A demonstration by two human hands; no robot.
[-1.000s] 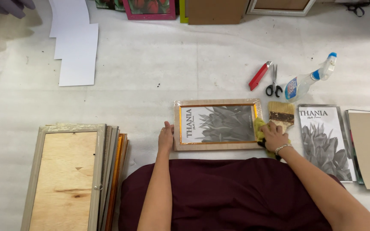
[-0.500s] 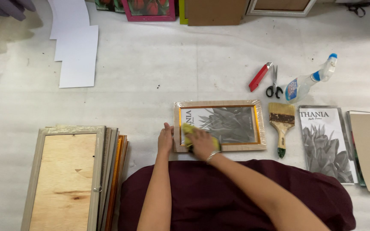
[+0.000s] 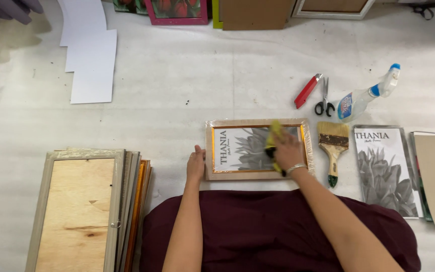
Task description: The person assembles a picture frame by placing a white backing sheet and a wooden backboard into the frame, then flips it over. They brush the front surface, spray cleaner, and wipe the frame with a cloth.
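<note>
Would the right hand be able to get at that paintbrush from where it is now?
Probably yes. The right hand rests with a yellow cloth on the picture frame, and the paintbrush lies just beside the frame with nothing between them; the hand would need to drop the cloth first.

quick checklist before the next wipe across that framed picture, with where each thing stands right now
1. Frame held steady: ok. The left hand presses on the left edge of the picture frame.
2. Cloth on the glass: ok. The right hand holds the yellow cloth on the right half of the picture.
3. Frame lying flat: ok, it rests flat on the white floor covering.
4. Wiping path clear: ok. The paintbrush lies beside the frame's right edge, off it.
5. Spray bottle within reach: ok, up and to the right, by the scissors.
6. Glass clean: cannot tell.
</note>
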